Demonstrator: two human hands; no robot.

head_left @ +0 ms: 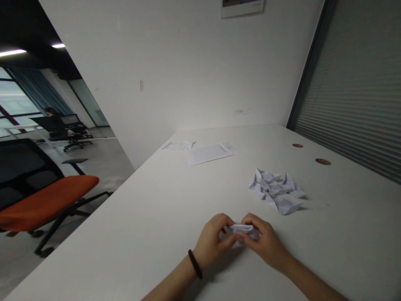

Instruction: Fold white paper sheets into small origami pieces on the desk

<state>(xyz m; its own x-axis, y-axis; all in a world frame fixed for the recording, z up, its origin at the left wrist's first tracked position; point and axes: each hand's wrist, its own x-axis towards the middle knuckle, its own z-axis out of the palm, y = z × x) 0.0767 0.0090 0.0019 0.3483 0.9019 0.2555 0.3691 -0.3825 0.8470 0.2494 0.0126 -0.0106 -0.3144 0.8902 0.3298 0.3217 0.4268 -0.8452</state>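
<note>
Folded white paper (242, 228) between hands (213, 240) over white table (140, 225), angular white paper pieces (276, 189) beyond to right, printed white sheets (210, 154) back left

- Where does the view look from?
- From the wearer's head, forward and down over the white table (140, 217).
- How near?
- The left hand (216, 239) and right hand (267, 242) are close, low in the frame; the wall (188, 62) stands farther off, ahead.
- And sideways?
- Wide: orange chair (53, 196) at left, blinds (357, 100) at right.
</note>
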